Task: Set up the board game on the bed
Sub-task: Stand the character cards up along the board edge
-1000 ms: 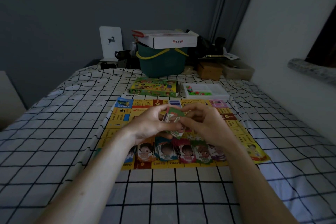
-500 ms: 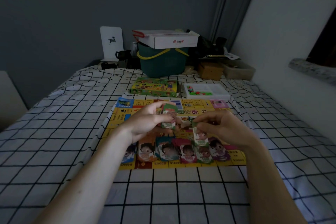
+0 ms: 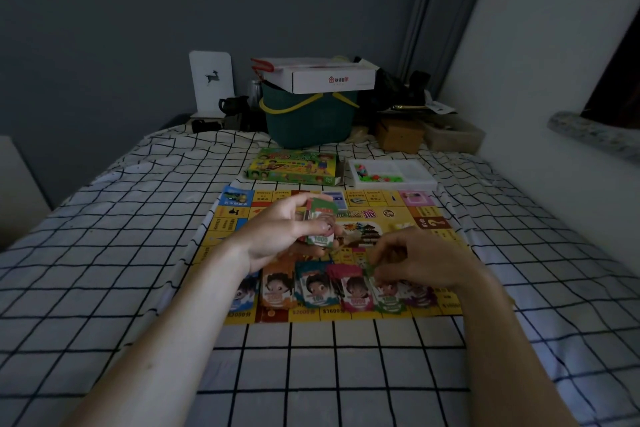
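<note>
Board game mat (image 3: 429,229), yellow with printed squares, lies flat on the bed (image 3: 104,253), roughly central across its width and nearer the head end than the foot. Step in hand, as I judge it: sorting play money into denominations.

Left hand (image 3: 284,236) grips a fanned stack of notes (image 3: 320,227) above the mat's centre, thumb across the top note, which reads 1000. Right hand (image 3: 426,260) is low over the mat's near edge, fingers curled down onto the green pile (image 3: 389,300); it appears to pinch or press a note there, but the fingertips are partly hidden, so whether the note is released I cannot tell.

Row of sorted piles along the near edge, left to right: blue (mostly behind the left wrist), orange pile (image 3: 277,288), teal pile (image 3: 315,288), pink pile (image 3: 356,291), green, then purple under the right hand.

Next move, judged: free the right hand, take the top note off the stack, match its colour to a pile. Piles sit touching one another, so placement calls for care not to skew a neighbour.

Beyond the mat's far edge: game box (image 3: 294,168) and, just beside it, a white tray of small coloured pieces (image 3: 391,173).

Bed sheet is white with a black grid, soft and slightly rumpled. At the head end: green basket (image 3: 308,121) carrying a white carton (image 3: 322,76), a white card with a deer figure (image 3: 211,83). Grey wall behind, white wall to the right; light is dim.
</note>
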